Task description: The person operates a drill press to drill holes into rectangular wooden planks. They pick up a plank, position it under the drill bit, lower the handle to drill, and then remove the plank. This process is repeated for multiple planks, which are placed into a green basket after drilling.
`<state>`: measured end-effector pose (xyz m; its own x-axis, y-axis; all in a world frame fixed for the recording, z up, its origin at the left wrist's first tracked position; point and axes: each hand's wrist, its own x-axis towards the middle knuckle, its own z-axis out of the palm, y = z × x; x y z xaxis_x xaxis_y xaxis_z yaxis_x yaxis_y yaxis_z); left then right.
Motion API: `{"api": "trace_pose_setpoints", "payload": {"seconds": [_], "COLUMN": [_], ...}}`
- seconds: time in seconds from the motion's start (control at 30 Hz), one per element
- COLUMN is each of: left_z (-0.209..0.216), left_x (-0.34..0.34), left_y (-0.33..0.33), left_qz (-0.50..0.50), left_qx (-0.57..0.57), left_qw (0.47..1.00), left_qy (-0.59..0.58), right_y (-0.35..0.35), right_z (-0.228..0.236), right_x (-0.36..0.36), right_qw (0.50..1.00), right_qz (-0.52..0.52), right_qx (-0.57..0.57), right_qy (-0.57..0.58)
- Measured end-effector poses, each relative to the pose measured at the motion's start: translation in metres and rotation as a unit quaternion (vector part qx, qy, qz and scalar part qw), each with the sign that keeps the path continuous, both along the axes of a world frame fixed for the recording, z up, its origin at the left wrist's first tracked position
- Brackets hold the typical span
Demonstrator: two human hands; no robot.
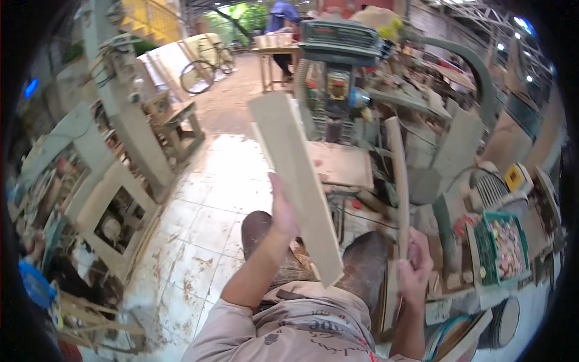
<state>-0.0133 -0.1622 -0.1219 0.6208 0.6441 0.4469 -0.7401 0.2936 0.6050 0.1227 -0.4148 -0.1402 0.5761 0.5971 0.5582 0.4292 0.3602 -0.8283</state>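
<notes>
In front of my body, a pale wooden board (300, 190) stands tilted, its upper end leaning away to the left. My left hand (284, 211) is closed on the board's left edge. Behind that edge a second thin pale edge shows, perhaps another piece in the same grip. To the right, a long narrow wooden strip (398, 175) rises steeply. My right hand (415, 268) is wrapped round its lower part. Straight ahead is a dusty green machine (339, 45) with a flat worktable (344, 164), just beyond the board.
A green crate (484, 250) of small wooden pieces sits at my right, near a ribbed motor (487, 188). Stools (502, 323) stand below. Wooden frames (114, 211) lean left by a post (129, 120). Farther off are a bicycle (199, 76) and a person (282, 18) at a table.
</notes>
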Motion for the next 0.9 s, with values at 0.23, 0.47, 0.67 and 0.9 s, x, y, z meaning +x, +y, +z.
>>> {"api": "trace_pose_setpoints", "payload": {"seconds": [0.23, 0.47, 0.67, 0.9], "left_z": [0.004, 0.001, 0.000, 0.006], "left_x": [0.002, 0.014, 0.014, 0.017], "left_y": [-0.019, -0.022, -0.024, -0.030], "left_qz": [0.030, -0.016, 0.020, 0.029], "left_qx": [-0.086, -0.084, -0.029, -0.044], "left_qw": [0.994, 0.996, 0.998, 0.998], "left_qy": [0.059, 0.039, 0.050, 0.028], "right_y": [0.098, 0.138, 0.154, 0.156], "right_z": [0.024, 0.036, 0.038, 0.033], "right_x": [-0.039, -0.050, -0.053, -0.051], "right_qw": [0.983, 0.969, 0.972, 0.969], "right_qz": [0.016, -0.028, -0.030, -0.034], "right_qx": [0.014, 0.021, 0.036, 0.030], "right_qy": [-0.180, -0.245, -0.230, -0.244]}}
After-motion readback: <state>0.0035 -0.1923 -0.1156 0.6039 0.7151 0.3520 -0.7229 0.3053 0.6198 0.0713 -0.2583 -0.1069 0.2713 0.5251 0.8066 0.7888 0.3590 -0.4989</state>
